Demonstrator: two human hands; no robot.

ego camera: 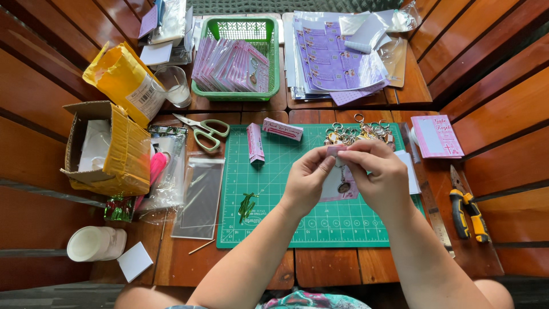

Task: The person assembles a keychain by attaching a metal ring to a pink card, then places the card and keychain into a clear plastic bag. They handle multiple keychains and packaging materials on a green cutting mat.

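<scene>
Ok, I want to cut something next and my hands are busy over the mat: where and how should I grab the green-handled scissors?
Probably by the green handle loops of the scissors, coming with the left hand from the mat side. They lie flat on the wooden table, closed, blades pointing up-left toward the glass, and the loops sit nearest the mat's corner, free of clutter.

Green gridded mat (274,189), pink card (337,191)
</scene>
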